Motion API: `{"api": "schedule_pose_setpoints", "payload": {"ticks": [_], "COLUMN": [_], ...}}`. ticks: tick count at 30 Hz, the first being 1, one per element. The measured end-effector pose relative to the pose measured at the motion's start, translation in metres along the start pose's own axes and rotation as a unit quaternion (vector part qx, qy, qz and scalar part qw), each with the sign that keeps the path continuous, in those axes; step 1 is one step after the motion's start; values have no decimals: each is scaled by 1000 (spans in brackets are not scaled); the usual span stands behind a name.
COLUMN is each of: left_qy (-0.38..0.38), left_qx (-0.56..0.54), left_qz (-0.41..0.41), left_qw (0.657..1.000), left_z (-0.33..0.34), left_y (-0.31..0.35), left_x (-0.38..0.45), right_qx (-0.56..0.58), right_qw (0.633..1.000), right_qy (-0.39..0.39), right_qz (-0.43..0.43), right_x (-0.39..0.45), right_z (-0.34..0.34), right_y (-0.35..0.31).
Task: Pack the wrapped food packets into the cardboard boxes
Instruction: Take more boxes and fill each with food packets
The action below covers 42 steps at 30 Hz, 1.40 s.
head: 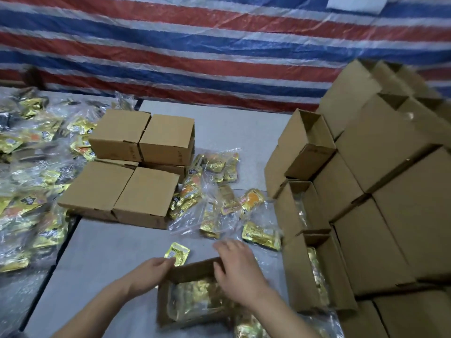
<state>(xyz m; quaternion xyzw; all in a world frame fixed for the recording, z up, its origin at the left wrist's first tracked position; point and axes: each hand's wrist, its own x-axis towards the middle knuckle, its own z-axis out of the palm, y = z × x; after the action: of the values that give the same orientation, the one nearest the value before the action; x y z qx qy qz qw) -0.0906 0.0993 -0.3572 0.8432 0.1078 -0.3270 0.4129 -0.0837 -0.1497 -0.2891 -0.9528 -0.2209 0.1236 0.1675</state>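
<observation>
An open cardboard box [166, 311] lies on the grey table in front of me, filled with a clear bag of gold foil packets [195, 298]. My left hand [151, 272] grips the left end of the box's far flap [192, 270]. My right hand [236, 267] rests over the right end of that flap, fingers bent on its edge. A single gold packet [177, 252] lies just beyond the box. More clear bags of gold and orange packets [219, 203] lie further back.
Four closed boxes [127, 172] sit stacked at centre left. A tall stack of boxes [380, 191] stands on the right, several open toward me with packets inside. Heaped bags of packets [31, 181] cover the left side. A striped tarp [195, 45] hangs behind.
</observation>
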Motion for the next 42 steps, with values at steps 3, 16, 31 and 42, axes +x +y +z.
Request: {"api": "schedule_pose_setpoints", "payload": {"ticks": [3,16,31,42], "left_qy": [13,-170,-126,33], "left_qx": [49,448,351,-72], "left_qz": [13,44,108,267], "left_qw": [999,877,921,960], "left_z": [1,107,95,-28], "left_y": [39,168,147,208], "left_x": [18,150,147,11], "right_qx": [26,302,380,537], "right_qw": [993,894,855,815], "right_qy": [-77,69,33,93], "right_qz": [80,324,350,198], "right_x": [-2,-59,-35,27], "right_z": [12,-3,37,-58], "right_y": [16,93,106,53]}}
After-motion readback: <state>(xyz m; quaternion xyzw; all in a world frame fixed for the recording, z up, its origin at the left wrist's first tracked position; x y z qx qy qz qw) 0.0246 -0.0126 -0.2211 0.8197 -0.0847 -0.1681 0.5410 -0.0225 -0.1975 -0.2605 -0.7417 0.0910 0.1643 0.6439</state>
